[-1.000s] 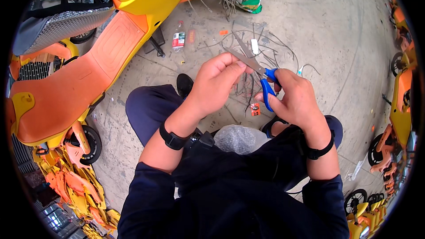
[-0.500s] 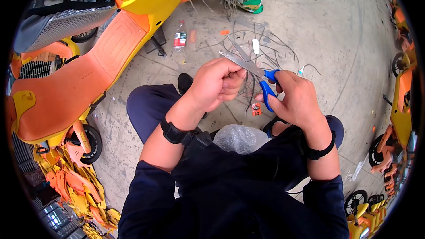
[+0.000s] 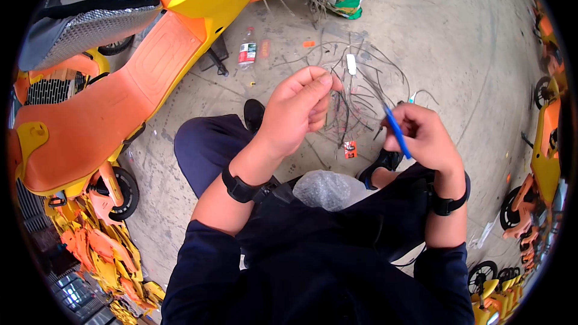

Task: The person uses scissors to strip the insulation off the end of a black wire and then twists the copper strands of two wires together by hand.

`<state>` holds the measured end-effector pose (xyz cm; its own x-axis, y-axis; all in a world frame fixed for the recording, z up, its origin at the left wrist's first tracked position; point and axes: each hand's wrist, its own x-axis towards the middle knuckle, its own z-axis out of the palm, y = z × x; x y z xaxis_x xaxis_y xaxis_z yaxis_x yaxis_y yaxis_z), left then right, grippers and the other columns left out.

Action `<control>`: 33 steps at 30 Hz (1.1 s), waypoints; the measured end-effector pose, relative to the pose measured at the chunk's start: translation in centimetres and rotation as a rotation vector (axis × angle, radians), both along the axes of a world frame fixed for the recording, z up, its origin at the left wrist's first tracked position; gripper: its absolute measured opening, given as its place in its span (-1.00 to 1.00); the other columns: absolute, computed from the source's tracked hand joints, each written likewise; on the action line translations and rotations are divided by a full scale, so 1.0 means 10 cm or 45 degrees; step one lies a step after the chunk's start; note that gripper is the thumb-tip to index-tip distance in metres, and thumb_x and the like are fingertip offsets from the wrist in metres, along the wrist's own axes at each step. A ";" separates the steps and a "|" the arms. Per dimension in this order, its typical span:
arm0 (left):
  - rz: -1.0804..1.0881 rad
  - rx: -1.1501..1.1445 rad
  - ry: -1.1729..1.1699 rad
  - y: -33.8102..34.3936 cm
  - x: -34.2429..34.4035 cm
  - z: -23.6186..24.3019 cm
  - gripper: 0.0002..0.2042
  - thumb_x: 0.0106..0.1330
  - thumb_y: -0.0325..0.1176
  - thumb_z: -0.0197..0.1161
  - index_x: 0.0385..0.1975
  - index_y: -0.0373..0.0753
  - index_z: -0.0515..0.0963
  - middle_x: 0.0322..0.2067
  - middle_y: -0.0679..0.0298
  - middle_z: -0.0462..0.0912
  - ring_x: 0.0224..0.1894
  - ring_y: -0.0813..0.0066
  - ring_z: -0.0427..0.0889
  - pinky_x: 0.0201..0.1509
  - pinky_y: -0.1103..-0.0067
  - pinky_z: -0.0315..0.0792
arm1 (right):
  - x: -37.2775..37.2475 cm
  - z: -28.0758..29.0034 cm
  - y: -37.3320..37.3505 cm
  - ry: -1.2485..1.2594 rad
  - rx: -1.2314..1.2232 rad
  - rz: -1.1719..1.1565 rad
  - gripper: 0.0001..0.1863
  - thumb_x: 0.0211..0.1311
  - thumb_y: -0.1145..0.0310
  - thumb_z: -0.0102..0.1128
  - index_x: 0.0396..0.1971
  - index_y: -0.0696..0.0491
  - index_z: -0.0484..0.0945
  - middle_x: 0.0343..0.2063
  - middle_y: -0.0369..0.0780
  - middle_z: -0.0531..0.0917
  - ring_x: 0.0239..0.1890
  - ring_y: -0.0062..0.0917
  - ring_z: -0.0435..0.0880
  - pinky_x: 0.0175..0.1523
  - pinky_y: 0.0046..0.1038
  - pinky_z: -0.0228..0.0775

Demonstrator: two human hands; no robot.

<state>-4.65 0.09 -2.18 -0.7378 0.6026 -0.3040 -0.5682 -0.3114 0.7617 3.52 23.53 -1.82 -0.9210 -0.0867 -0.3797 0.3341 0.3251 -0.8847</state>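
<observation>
My left hand is raised in front of me, its fingertips pinched on thin dark wires that hang down from it. My right hand is to the right and a little lower, closed around a blue-handled tool whose handle sticks up out of the fist. The two hands are apart, with the wire strands between them. Both wrists wear black bands. A bundle of bubble wrap lies on my lap.
An orange and yellow scooter stands close at the left. A tangle of loose wires lies on the concrete floor ahead, with a plastic bottle and small orange scraps. More orange scooters stand at the right.
My hands have drawn apart: the right hand with the blue tool moved right and down, the left hand lifted slightly, still pinching the wires.
</observation>
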 end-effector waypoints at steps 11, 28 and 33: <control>0.266 -0.338 0.529 -0.08 0.08 0.08 -0.88 0.34 -0.46 0.10 -0.22 -0.33 0.52 -0.57 0.51 0.42 -0.67 0.87 0.14 -0.64 0.77 0.00 | -0.34 -1.05 0.35 -0.245 0.530 -0.003 -0.59 -0.07 0.12 0.46 -0.57 0.20 0.57 -0.66 -0.20 0.61 -0.58 -0.56 0.57 -0.43 -0.48 0.40; 0.175 -0.055 -0.302 -0.07 -0.14 0.06 -0.82 0.40 -0.42 0.00 -0.19 -0.39 0.47 -0.72 0.49 0.21 -0.73 0.80 0.06 -0.70 0.74 -0.08 | -0.24 -3.68 0.25 -0.509 1.230 -0.215 -0.45 -0.04 -0.07 0.34 -0.38 0.19 0.55 -0.30 0.02 0.66 -0.18 -0.15 0.65 -0.08 -0.22 0.49; 0.251 -0.242 -0.088 0.06 -0.13 0.08 -0.84 0.38 -0.45 0.02 -0.18 -0.39 0.47 -0.57 0.39 0.49 -0.72 0.82 0.11 -0.69 0.76 -0.01 | -0.11 -4.08 0.33 -0.551 1.174 0.043 -0.46 -0.01 -0.05 0.31 -0.26 0.16 0.54 -0.29 0.03 0.64 -0.14 -0.21 0.64 -0.05 -0.26 0.49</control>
<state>-5.98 0.68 -1.39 -0.8085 0.3768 -0.4520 -0.5638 -0.2761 0.7784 2.46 26.79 -42.61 -0.6912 0.3848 -0.6117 0.5440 0.8343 -0.0898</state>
